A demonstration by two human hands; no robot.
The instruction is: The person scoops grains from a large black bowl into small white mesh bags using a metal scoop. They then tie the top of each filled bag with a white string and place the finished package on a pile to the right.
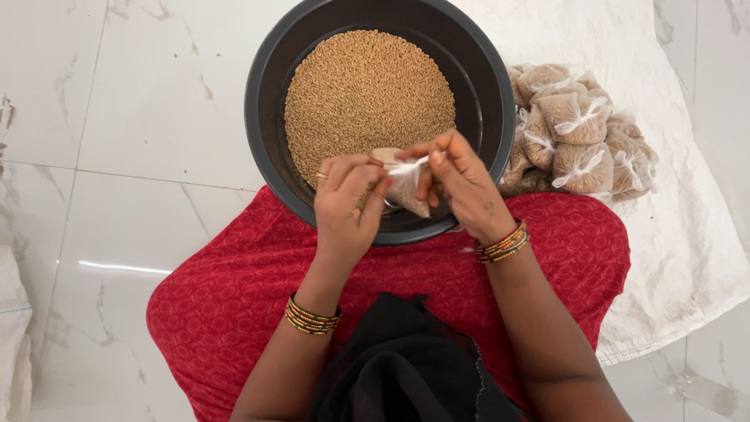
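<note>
A small clear plastic bag of grain (408, 190) hangs between my two hands over the near rim of a big black basin (266, 94). My left hand (348, 205) pinches the bag's left side, a ring on one finger. My right hand (461, 184) grips the twisted white top of the bag from the right. The basin holds a mound of brown grain (367, 94) and rests against my red-clothed lap (234, 289). Bangles circle both wrists.
A pile of several tied grain bags (578, 133) lies to the right of the basin on a white woven sheet (687, 250). White marble floor tiles (117, 117) spread to the left. A black cloth (398, 367) drapes over my lap.
</note>
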